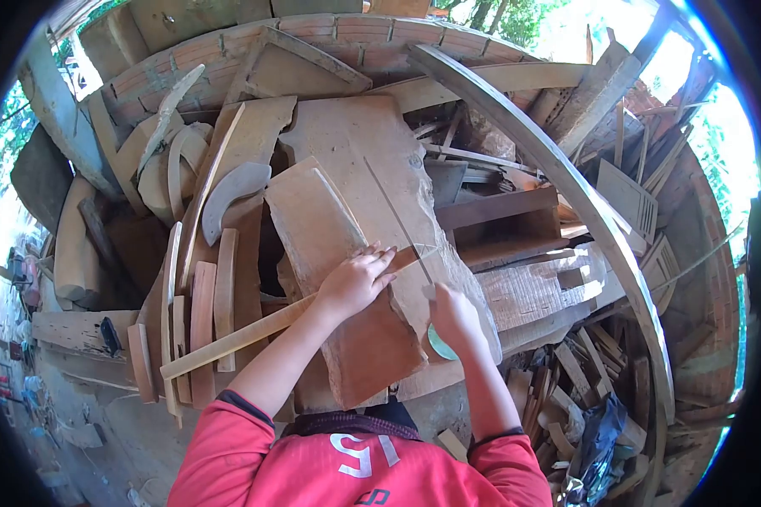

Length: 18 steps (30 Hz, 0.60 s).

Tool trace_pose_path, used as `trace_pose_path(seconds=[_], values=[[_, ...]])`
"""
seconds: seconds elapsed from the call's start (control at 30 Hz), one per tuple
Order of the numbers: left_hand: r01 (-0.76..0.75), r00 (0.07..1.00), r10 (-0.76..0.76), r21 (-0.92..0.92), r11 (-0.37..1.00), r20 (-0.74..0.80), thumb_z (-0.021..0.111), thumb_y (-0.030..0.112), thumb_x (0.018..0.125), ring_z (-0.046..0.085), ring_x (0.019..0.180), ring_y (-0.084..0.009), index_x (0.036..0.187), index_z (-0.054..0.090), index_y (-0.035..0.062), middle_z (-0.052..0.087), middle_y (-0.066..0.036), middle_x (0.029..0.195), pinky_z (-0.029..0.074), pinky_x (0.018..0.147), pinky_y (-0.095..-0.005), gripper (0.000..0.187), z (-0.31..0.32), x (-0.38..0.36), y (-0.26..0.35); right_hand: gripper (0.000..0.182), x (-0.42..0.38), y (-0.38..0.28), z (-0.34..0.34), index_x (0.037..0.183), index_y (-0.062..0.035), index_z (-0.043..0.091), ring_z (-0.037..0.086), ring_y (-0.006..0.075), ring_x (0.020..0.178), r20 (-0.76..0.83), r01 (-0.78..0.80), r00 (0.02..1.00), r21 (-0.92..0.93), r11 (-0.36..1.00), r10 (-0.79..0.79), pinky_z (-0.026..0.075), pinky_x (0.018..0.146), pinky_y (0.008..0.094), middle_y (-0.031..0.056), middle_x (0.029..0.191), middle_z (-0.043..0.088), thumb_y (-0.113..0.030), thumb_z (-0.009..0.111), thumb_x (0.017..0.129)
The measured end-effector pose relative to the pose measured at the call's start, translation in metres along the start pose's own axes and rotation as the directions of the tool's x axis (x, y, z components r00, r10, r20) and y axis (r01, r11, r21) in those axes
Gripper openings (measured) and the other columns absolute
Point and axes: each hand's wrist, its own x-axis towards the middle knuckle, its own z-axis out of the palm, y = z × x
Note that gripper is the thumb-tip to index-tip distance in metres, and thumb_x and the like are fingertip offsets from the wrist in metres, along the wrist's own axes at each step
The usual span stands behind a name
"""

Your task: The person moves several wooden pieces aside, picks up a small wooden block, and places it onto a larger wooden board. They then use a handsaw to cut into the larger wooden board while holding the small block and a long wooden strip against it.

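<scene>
A long, narrow wooden strip (238, 337) lies slantwise over a rough plank (372, 338). My left hand (357, 281) presses down on the strip near its right end, fingers on one side and thumb on the other. My right hand (457, 319) is closed around the grip of a handsaw (391, 197), whose thin blade points away from me and crosses the strip just right of my left fingers. The grip is mostly hidden in the fist; a rounded green piece (441, 343) shows beside the wrist. Beneath everything lies a wide slab (347, 127).
Boards and curved offcuts stand at the left, including a grey curved piece (228, 196). A long bent beam (558, 160) arches down the right side. Scrap wood (583, 363) and a dark plastic bag (600, 431) lie at lower right. A brick wall (364, 32) curves behind.
</scene>
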Motion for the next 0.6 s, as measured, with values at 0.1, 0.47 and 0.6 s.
trace_pose_path(seconds=[0.1,0.47,0.6], values=[[-0.023,1.000,0.023,0.005,1.000,-0.009,0.057,0.025,0.085,0.049,0.114,-0.0331,0.120,0.052,0.0014,0.056,-0.023,0.111,0.041,0.094,-0.0385,0.043,-0.001,0.001,-0.001,0.014,-0.048,0.016,-0.009,0.088,-0.0038,0.054,0.059,0.0412,0.072,0.051,-0.055,0.997,0.034,0.998,0.053,0.047,0.065,0.0493,0.0246,0.074,0.060,-0.014,0.048,0.082],[0.002,0.999,-0.002,-0.009,1.000,0.040,0.057,0.024,0.085,0.048,0.115,-0.0329,0.123,0.050,0.0022,0.056,-0.022,0.112,0.042,0.092,-0.0386,0.044,-0.004,0.002,0.000,0.016,-0.091,0.026,-0.022,0.090,-0.0028,0.057,0.058,0.0420,0.078,0.130,-0.166,0.979,0.073,0.983,0.156,0.045,0.067,0.0481,0.0251,0.078,0.059,-0.014,0.048,0.083],[-0.004,0.999,0.005,-0.013,1.000,0.050,0.057,0.025,0.085,0.048,0.115,-0.0325,0.123,0.049,0.0023,0.056,-0.023,0.112,0.042,0.092,-0.0381,0.045,-0.002,0.002,-0.002,0.017,-0.031,0.011,-0.012,0.086,-0.0027,0.055,0.059,0.0428,0.077,0.067,-0.076,0.995,0.039,0.996,0.073,0.046,0.069,0.0500,0.0252,0.077,0.060,-0.017,0.048,0.082]])
